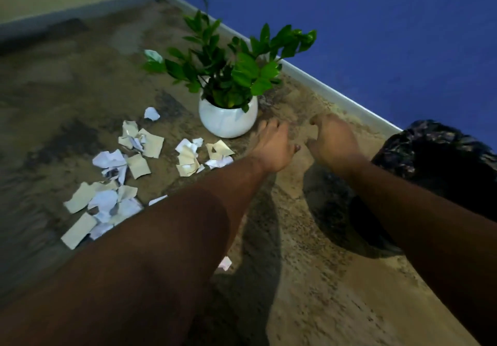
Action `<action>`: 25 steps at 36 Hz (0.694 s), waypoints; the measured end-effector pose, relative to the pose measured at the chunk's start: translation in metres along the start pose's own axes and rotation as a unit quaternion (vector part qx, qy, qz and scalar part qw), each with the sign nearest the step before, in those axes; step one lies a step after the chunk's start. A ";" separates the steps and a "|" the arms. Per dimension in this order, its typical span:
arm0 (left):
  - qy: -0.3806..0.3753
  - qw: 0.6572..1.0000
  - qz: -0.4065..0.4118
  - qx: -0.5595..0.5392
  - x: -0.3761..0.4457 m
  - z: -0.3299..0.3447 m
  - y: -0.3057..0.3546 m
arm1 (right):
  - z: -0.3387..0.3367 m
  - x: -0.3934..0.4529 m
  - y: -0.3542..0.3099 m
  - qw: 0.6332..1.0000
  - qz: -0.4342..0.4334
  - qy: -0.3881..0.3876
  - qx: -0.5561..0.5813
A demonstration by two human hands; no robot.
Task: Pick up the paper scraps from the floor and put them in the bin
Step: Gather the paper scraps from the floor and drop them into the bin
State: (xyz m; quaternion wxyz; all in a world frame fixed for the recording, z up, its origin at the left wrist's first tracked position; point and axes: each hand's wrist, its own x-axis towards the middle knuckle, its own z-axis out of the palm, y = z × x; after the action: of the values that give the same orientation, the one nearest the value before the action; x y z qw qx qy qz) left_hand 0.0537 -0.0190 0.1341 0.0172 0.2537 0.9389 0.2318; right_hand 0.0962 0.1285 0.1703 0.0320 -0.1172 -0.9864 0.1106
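Head view shows no readable writing anywhere. Torn paper scraps [139, 157], white and cream, some crumpled, lie scattered on the mottled brown floor [309, 278] left of a round white pot [228, 121] holding a leafy green plant [234, 65]; one more scrap lies behind the leaves. Just right of the pot, the left hand [274, 148] reaches forward with fingers straight and loosely together, holding nothing. Beside it the right hand [333, 138] has fingers curled under, apparently empty, though blur hides the tips. Dark patterned fabric [435, 152] sits farther right.
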 end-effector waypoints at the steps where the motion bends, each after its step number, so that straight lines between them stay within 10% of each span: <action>1: -0.012 1.000 -0.014 0.009 -0.002 0.000 -0.015 | 0.011 0.004 -0.009 1.000 -0.001 -0.027 0.006; 25: -0.186 0.951 -0.228 0.095 -0.003 0.020 -0.225 | 0.181 0.061 -0.148 0.962 0.033 -0.254 0.093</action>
State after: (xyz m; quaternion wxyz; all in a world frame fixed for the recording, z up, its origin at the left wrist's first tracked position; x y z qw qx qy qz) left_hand -0.0463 -0.1835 0.0166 0.2200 0.0716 0.9696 0.0803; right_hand -0.0122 -0.0352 0.0294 -0.2122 -0.1142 -0.9432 0.2288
